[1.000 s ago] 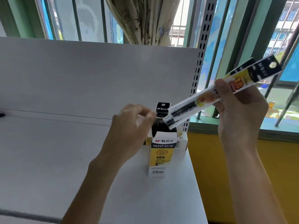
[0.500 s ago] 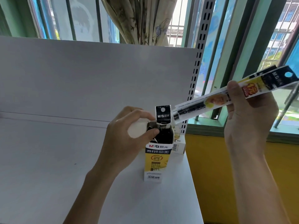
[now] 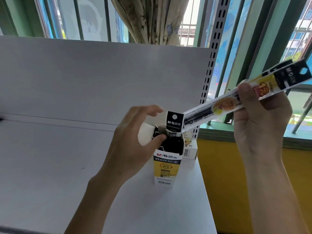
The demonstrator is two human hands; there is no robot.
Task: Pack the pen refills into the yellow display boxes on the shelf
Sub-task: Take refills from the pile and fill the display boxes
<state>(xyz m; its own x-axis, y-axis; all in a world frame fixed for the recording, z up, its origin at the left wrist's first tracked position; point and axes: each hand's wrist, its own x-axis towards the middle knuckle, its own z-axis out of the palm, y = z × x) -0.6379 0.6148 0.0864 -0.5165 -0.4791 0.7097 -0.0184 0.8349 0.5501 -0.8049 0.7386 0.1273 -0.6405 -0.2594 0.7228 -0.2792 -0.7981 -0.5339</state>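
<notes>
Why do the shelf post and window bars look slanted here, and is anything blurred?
Head view: the wide-angle lens bows the perforated shelf post and tilts the window bars; daylight washes out the panes beside the curtain; upper fingertips of the left hand smear slightly; small print on the refill packet is soft, the logo on the yellow display box crisp.

Two hands, two yellow display boxes, at least two refill packs
</notes>
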